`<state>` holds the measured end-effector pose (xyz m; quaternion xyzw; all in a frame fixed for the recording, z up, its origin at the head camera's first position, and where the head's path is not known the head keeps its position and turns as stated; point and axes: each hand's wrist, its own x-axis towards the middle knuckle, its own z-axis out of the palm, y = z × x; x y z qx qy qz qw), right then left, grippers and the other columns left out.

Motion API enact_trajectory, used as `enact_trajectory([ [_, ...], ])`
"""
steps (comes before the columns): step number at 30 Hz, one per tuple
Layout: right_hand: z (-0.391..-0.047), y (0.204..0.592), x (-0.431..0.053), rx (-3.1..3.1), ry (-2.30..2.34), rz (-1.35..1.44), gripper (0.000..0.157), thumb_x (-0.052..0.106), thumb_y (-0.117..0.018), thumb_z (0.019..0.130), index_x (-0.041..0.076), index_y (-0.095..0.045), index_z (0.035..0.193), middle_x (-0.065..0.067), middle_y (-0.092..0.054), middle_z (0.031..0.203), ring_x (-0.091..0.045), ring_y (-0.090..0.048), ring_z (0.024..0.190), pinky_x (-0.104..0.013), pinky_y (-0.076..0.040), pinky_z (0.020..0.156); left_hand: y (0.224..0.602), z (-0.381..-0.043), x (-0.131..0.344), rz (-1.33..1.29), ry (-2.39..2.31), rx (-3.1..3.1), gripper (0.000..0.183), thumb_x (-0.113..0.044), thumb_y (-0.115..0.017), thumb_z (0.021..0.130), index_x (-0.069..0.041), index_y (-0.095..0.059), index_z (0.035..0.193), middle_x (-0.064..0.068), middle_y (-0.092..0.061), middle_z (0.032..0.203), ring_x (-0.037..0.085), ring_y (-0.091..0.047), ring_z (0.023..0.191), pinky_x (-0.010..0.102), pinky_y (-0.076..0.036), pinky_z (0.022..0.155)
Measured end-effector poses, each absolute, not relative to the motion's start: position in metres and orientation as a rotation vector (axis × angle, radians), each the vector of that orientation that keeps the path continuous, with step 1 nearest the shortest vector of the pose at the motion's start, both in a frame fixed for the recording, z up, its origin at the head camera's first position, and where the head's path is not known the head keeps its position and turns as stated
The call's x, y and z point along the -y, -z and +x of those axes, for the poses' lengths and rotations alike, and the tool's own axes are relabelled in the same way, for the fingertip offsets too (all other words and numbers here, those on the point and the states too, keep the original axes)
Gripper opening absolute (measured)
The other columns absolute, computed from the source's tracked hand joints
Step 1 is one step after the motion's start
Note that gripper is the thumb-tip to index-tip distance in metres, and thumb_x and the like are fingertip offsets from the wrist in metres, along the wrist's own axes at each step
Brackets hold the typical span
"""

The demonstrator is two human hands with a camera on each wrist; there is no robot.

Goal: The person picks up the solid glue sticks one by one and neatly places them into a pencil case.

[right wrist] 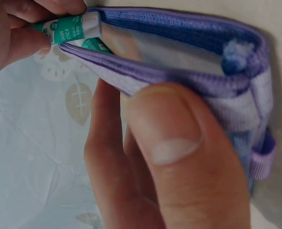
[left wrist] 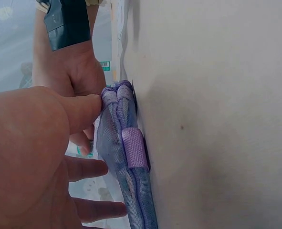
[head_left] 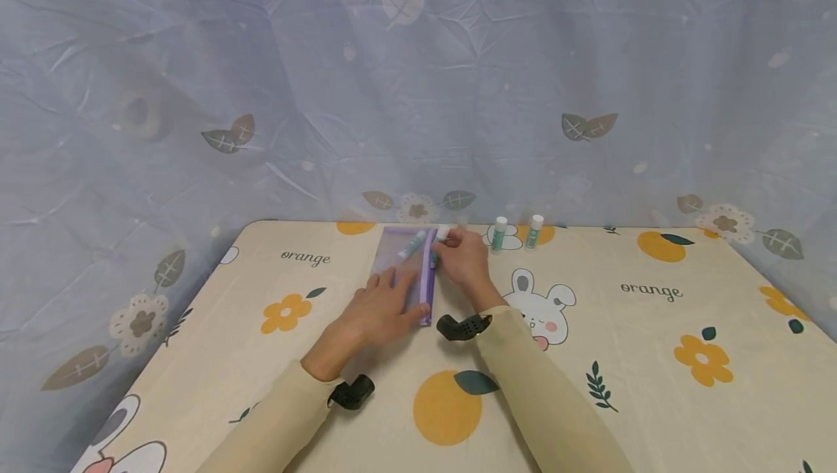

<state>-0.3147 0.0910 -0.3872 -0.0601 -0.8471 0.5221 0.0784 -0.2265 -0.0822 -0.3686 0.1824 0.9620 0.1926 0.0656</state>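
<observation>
A translucent pouch (head_left: pixel 387 259) with purple zipper edging lies flat, its opening facing right. My left hand (head_left: pixel 382 309) rests on it with fingers spread, the thumb at the near end of the opening; the right wrist view shows that thumb against the gaping zipper rim (right wrist: pixel 179 78). Between thumb and fingers, my right hand (head_left: pixel 466 259) pinches a green glue stick (right wrist: pixel 67 29) with a white cap, right at the far end of the opening. Another glue stick (head_left: pixel 412 244) shows through the mesh inside the pouch. A purple fabric tab (left wrist: pixel 134 147) sits at the pouch's near end.
Two more glue sticks stand upright to the right of my right hand, one nearer (head_left: pixel 500 235) and one farther right (head_left: pixel 534 232). A patterned cream cloth (head_left: pixel 366 429) covers the table. Behind its back edge hangs a grey-blue curtain (head_left: pixel 418 95).
</observation>
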Motion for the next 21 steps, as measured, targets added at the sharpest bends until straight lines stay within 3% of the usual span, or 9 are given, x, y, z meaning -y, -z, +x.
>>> enact_trajectory([
  [7,-0.3136,0.3893,-0.0882,2.409,-1.868,-0.243,0.034,0.012,-0.075,0.096,-0.002,-0.074,0.127,-0.021,-0.079,0.117,-0.02,-0.075,0.094,-0.025,-0.059,0.08,0.3691,-0.226,0.0823,0.553,-0.576,-2.905,0.069,-0.046,-0.057,0.108,-0.014,-0.035,0.164,0.027,-0.038,0.164,0.048,-0.04,0.149,0.071,-0.04,0.113],
  [14,-0.3124,0.3948,-0.0872,2.152,-2.322,-0.285,0.034,0.002,-0.068,0.1,-0.012,-0.067,0.131,-0.03,-0.072,0.126,-0.017,-0.076,0.09,-0.035,-0.063,0.091,0.3689,-0.2263,0.0824,0.547,-0.579,-2.905,0.073,-0.047,-0.057,0.107,-0.015,-0.029,0.167,0.029,-0.035,0.167,0.05,-0.035,0.154,0.073,-0.037,0.114],
  [21,-0.3126,0.3972,-0.0886,2.077,-2.473,-0.362,0.036,0.006,-0.068,0.102,-0.01,-0.066,0.134,-0.027,-0.071,0.131,-0.018,-0.075,0.097,-0.031,-0.063,0.09,0.3708,-0.2274,0.0831,0.561,-0.6,-2.915,0.077,-0.047,-0.058,0.107,-0.016,-0.025,0.169,0.03,-0.036,0.166,0.05,-0.037,0.152,0.073,-0.039,0.113],
])
